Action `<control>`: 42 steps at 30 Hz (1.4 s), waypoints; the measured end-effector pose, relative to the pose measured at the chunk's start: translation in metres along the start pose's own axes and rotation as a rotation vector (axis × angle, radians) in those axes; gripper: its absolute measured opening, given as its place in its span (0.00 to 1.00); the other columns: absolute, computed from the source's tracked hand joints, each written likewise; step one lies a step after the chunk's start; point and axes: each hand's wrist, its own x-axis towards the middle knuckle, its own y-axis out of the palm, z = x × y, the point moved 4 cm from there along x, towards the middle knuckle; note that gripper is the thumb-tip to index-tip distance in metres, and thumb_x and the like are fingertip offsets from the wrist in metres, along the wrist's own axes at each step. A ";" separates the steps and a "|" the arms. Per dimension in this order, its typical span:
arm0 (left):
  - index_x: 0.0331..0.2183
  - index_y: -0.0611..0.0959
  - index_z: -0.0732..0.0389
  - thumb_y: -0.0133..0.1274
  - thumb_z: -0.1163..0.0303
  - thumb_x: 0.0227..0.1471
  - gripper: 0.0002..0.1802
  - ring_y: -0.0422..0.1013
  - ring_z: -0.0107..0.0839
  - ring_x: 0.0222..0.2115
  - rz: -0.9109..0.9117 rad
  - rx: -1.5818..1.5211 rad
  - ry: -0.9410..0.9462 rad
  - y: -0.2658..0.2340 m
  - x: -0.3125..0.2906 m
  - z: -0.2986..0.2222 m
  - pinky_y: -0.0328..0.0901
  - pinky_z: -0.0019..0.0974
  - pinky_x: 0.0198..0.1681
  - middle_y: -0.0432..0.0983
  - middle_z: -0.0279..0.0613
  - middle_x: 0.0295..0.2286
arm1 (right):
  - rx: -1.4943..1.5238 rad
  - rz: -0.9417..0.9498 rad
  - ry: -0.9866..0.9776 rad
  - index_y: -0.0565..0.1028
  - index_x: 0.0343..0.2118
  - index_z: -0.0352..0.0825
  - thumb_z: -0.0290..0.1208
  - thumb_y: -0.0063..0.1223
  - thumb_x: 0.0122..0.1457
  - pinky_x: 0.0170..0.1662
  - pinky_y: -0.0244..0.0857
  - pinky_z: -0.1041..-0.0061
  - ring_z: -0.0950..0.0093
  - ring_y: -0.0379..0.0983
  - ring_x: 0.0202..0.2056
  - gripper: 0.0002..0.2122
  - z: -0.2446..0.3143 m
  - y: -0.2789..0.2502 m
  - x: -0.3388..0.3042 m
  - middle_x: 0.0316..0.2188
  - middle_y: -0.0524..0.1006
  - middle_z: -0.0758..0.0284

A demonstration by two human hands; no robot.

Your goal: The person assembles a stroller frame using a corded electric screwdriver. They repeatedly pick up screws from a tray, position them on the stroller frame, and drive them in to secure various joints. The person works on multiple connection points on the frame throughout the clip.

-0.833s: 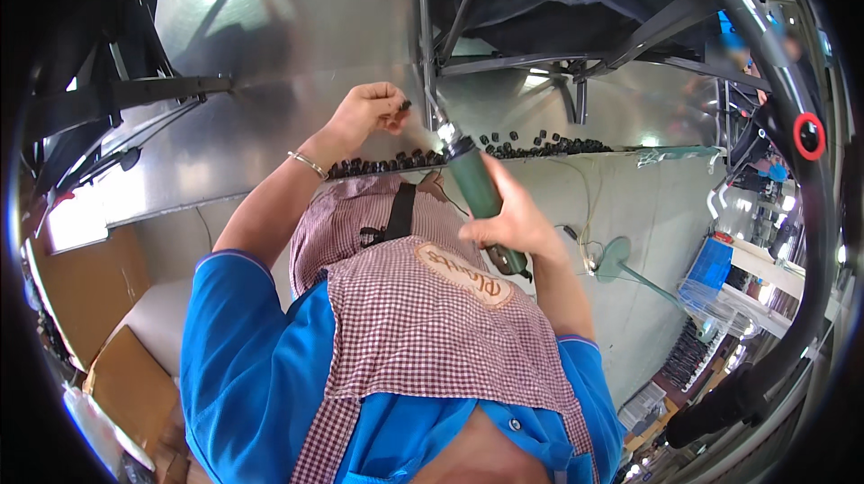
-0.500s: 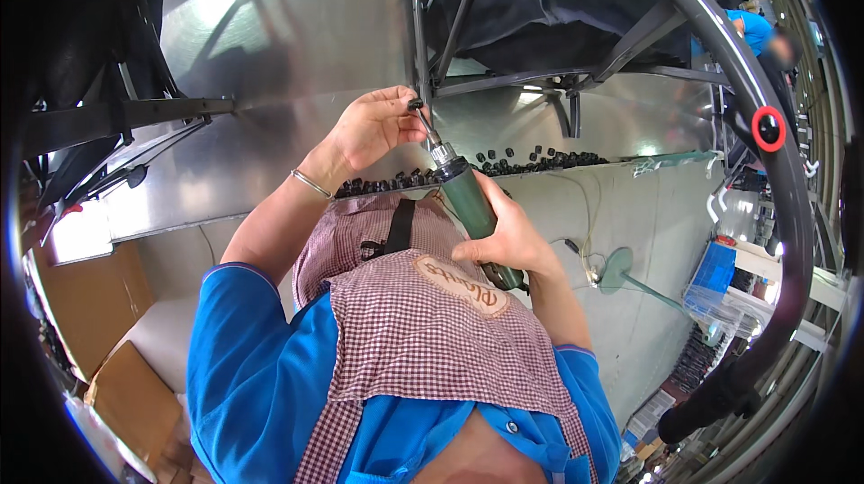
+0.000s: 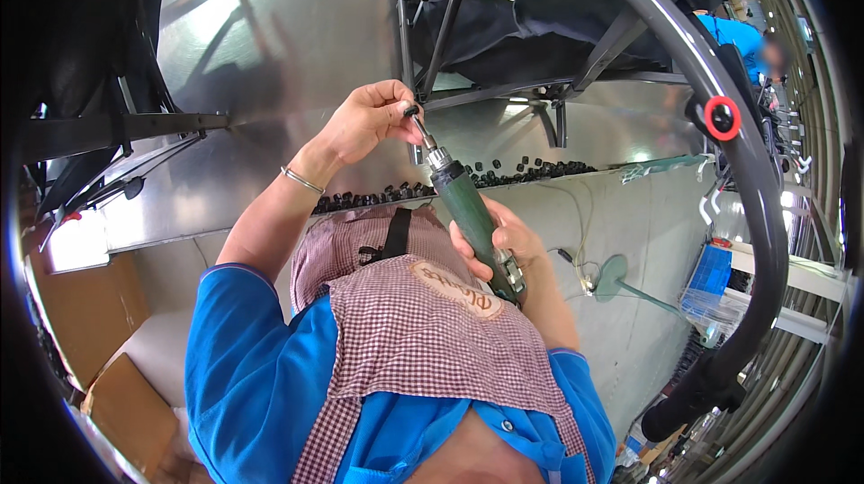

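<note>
My right hand [image 3: 511, 234] is wrapped round the green body of a power screwdriver [image 3: 463, 203], which tilts up and to the left. A small black cap-like piece [image 3: 411, 112] sits at the tip of the bit. My left hand [image 3: 371, 122], with a bangle at the wrist, pinches this piece between thumb and fingers. Several similar small black pieces [image 3: 549, 169] lie in a heap along the near edge of the metal table [image 3: 297, 66]. Just beyond my left fingertips stands an upright tube of a dark metal frame [image 3: 403, 34].
A thick curved dark tube with a red ring [image 3: 722, 118] arches down my right side. At the left is another dark frame with black fabric [image 3: 117, 135]. Cardboard boxes [image 3: 135, 403] stand at lower left. Another person in blue [image 3: 733, 34] is at far right.
The frame and curved tube have shifted a little left in view. My right hand's grip on the screwdriver has changed, fingers now showing on its left side. My left hand still pinches the black piece.
</note>
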 end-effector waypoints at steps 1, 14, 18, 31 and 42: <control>0.34 0.74 0.65 0.47 0.73 0.61 0.05 0.77 0.30 0.30 -0.016 0.033 -0.006 0.000 0.001 0.000 0.75 0.34 0.38 0.75 0.41 0.32 | -0.043 -0.029 0.000 0.57 0.59 0.34 0.37 0.70 0.40 0.15 0.64 0.75 0.72 0.68 0.13 0.43 0.001 0.001 -0.001 0.24 0.71 0.60; 0.44 0.78 0.62 0.48 0.84 0.50 0.18 0.72 0.24 0.31 -0.545 0.800 0.817 -0.006 0.083 -0.127 0.69 0.28 0.35 0.78 0.38 0.31 | -0.821 -0.394 -0.304 0.53 0.62 0.33 0.33 0.74 0.40 0.23 0.68 0.78 0.79 0.71 0.21 0.48 0.011 -0.004 -0.007 0.26 0.71 0.68; 0.43 0.82 0.56 0.43 0.89 0.50 0.23 0.71 0.25 0.33 -0.145 0.998 0.876 0.029 0.101 -0.158 0.67 0.27 0.39 0.77 0.35 0.33 | -0.831 -0.435 -0.296 0.54 0.61 0.33 0.34 0.75 0.40 0.23 0.68 0.77 0.78 0.72 0.21 0.47 0.007 -0.009 -0.016 0.25 0.73 0.69; 0.29 0.82 0.63 0.60 0.78 0.45 0.05 0.72 0.28 0.29 -0.039 1.166 0.931 0.045 0.122 -0.158 0.69 0.30 0.32 0.73 0.37 0.31 | -0.808 -0.514 -0.317 0.61 0.58 0.30 0.40 0.73 0.40 0.49 0.65 0.73 0.75 0.71 0.45 0.44 -0.001 -0.005 -0.023 0.43 0.73 0.65; 0.34 0.80 0.65 0.60 0.79 0.47 0.09 0.74 0.22 0.26 -0.356 0.832 0.925 0.035 0.123 -0.136 0.69 0.28 0.32 0.78 0.36 0.26 | -0.762 -0.467 -0.337 0.58 0.58 0.31 0.31 0.71 0.42 0.28 0.66 0.78 0.77 0.72 0.26 0.40 -0.004 -0.005 -0.017 0.29 0.72 0.67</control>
